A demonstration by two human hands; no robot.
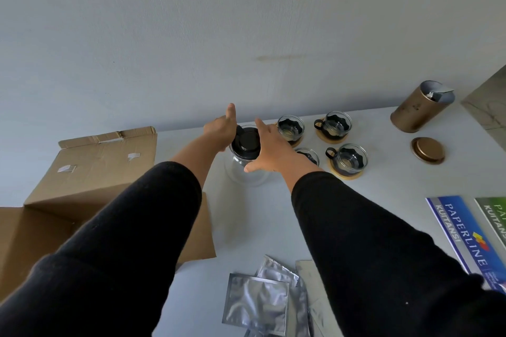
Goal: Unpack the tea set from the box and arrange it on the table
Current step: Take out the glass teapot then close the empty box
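A glass teapot (247,169) with a black lid (246,142) stands on the white table (254,221), near the wall. My left hand (223,126) lies against its left side with straight fingers. My right hand (269,148) lies flat against its right side, thumb low on the glass. Right of the teapot stand several glass cups in black holders on round wooden coasters, such as the cup (290,127), the cup (335,124) and the cup (350,160); a further one is partly hidden behind my right hand. The opened cardboard box (90,186) sits at the left.
A gold tin (416,107) lies open at the back right, its lid (427,150) beside it. Several silver foil pouches (260,301) lie near the front edge. Two Paperline booklets, one blue (462,230) and one green (492,213), lie at the right.
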